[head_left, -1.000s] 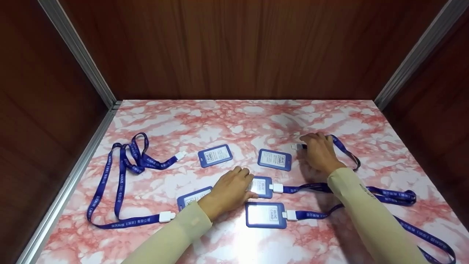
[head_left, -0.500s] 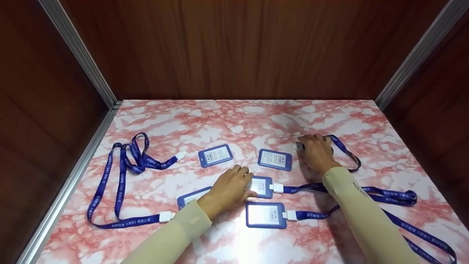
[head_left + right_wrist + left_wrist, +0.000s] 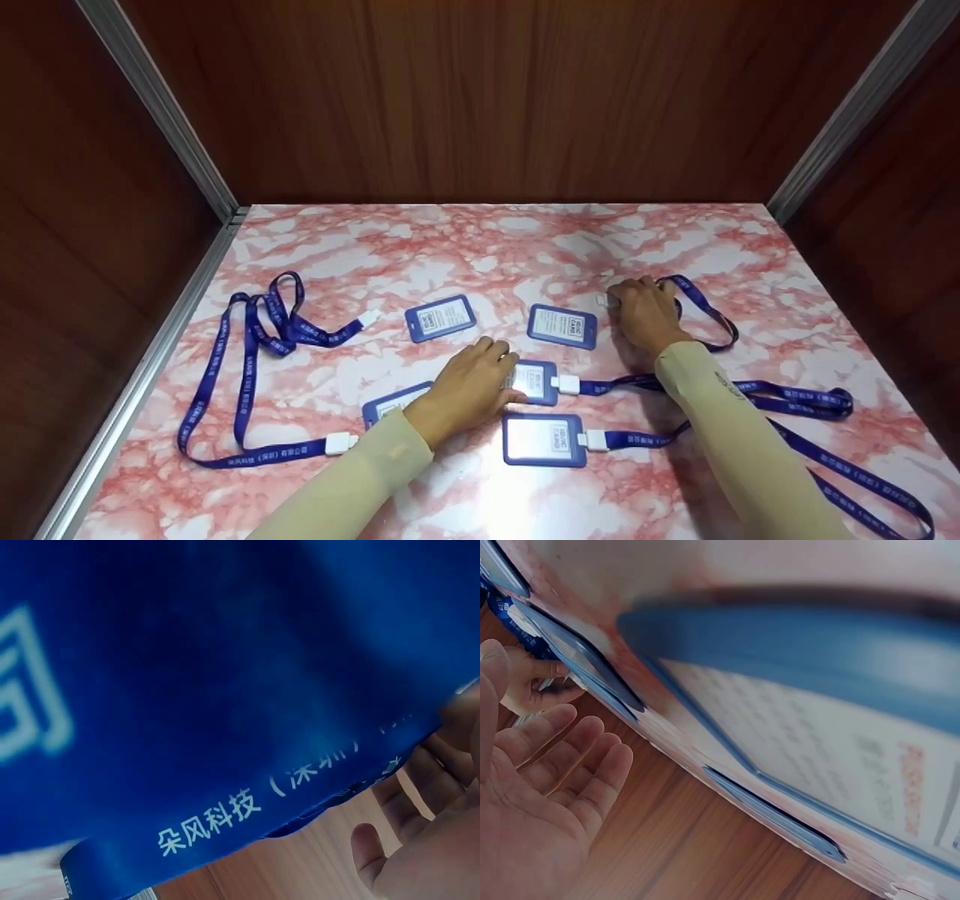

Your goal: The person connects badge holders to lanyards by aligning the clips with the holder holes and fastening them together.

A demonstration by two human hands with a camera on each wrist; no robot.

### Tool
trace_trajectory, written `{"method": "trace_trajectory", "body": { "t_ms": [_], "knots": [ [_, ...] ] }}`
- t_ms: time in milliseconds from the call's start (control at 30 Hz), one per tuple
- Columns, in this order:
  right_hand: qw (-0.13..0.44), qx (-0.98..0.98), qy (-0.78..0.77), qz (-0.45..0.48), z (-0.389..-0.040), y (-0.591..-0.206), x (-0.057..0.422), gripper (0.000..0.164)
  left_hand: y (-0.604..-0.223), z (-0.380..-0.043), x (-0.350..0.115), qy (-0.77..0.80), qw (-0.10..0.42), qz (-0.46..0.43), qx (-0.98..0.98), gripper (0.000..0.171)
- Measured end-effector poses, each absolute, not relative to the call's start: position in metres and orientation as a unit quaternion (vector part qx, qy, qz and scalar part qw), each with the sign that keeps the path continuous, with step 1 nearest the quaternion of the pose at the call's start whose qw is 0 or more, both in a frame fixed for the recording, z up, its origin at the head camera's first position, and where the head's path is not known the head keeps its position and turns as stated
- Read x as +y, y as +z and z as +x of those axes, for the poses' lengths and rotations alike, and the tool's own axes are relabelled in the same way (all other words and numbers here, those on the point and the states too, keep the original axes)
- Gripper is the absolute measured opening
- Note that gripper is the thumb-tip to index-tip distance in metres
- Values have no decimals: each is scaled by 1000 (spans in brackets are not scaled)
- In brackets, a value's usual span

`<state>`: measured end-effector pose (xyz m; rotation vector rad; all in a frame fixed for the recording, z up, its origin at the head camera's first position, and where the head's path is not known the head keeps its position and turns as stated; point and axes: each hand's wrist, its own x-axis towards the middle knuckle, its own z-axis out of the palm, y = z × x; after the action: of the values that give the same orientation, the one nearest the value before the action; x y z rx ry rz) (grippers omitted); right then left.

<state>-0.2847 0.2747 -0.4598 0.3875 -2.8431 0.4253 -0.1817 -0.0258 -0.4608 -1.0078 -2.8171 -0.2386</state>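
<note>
My right hand [image 3: 649,315] holds a blue lanyard [image 3: 703,304] near its white clip [image 3: 601,301], at the right of the table. The fingertips on it are partly hidden, while in the right wrist view the printed strap [image 3: 225,817] fills most of the picture. My left hand [image 3: 471,386], fingers loosely bent and apart, hovers over or rests by a blue-framed card holder [image 3: 536,382] with a lanyard attached; whether it touches is unclear. In the left wrist view the left palm [image 3: 532,832] holds nothing. A loose card holder [image 3: 562,327] lies left of the right hand.
Another loose card holder [image 3: 441,319] lies at centre left. Below it, one card holder [image 3: 390,403] is partly under the left arm. Two lanyards, one with a clip [image 3: 370,319], spread at left. A further card holder [image 3: 544,440] with lanyard lies in front. Wooden panels [image 3: 480,97] enclose the table.
The right hand has shifted very slightly, with its forearm swinging a little leftward; the lanyard loop beside it has moved slightly. The left hand and the card holders stay put.
</note>
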Motion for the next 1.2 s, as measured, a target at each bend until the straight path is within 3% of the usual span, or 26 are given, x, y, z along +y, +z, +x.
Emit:
{"method": "trace_trajectory", "body": {
  "t_ms": [467, 800, 1200],
  "knots": [
    [129, -975, 119, 137, -283, -462, 275, 12, -457, -187, -19, -82, 49, -330, -939, 60],
    [166, -964, 137, 154, -274, -462, 276, 13, -454, -195, -14, -74, 75, -338, -935, 56],
    [168, -959, 162, 159, -261, -456, 275, 17, -454, -200, -12, -81, 68, -338, -935, 57]
  ]
}}
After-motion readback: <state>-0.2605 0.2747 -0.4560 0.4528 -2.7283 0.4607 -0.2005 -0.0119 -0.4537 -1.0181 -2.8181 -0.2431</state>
